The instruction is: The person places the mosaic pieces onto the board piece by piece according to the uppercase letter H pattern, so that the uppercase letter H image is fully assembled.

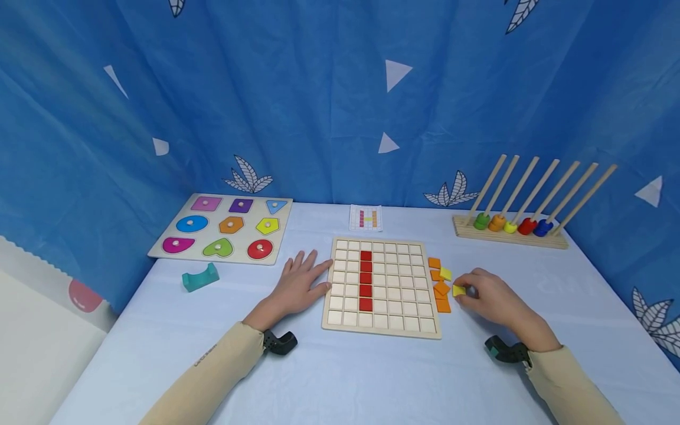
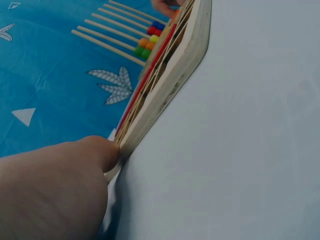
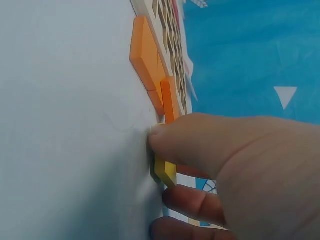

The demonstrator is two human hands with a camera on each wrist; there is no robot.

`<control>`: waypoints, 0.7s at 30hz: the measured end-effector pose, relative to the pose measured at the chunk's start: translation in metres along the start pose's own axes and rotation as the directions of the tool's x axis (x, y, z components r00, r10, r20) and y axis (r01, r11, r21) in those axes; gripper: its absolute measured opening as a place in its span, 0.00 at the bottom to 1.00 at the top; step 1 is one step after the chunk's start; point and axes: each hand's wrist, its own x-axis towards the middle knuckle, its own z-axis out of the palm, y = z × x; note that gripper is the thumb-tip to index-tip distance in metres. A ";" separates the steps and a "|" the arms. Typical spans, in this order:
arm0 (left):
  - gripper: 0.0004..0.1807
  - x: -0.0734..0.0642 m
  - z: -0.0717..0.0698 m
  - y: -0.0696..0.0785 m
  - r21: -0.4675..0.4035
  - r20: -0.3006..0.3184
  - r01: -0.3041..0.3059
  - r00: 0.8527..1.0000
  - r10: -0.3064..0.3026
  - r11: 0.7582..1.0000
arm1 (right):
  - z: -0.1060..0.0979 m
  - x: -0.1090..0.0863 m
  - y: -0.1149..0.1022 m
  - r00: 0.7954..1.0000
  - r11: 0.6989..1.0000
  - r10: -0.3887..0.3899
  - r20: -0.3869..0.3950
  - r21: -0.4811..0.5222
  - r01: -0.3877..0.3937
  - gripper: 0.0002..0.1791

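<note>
A wooden grid board (image 1: 340, 321) lies flat on the white-covered table, with a column of several red tiles (image 1: 365, 277) set in its cells. My left hand (image 1: 298, 288) rests at the board's left edge, fingers spread and straight, thumb and index tip right at the rim. In the left wrist view the thumb (image 2: 102, 150) meets the board's side. To the right of the board, my right hand (image 1: 491, 298) pinches a yellow square tile (image 1: 458, 290) between thumb and fingers. Beside it, along the board's right edge, lie several orange tiles (image 1: 443, 306) and another yellow tile (image 1: 445, 274).
Behind the board lies a small pattern card (image 1: 365, 218). A shape puzzle board (image 1: 244, 254) is at the back left, with a teal curved block (image 1: 200, 277) in front. At the back right stands a peg rack (image 1: 510, 234) with coloured beads. A blue curtain (image 1: 319, 106) hangs behind.
</note>
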 end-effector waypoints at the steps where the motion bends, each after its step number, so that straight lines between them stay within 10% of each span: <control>1: 0.34 0.000 0.000 0.000 0.000 0.002 0.001 1.000 -0.001 1.000 | 0.000 0.000 0.000 1.000 1.000 0.001 0.001 0.003 -0.001 0.16; 21: 0.35 0.000 -0.001 0.001 -0.002 0.024 0.007 1.000 -0.007 1.000 | 0.003 0.001 0.001 1.000 1.000 -0.006 -0.026 -0.016 0.005 0.15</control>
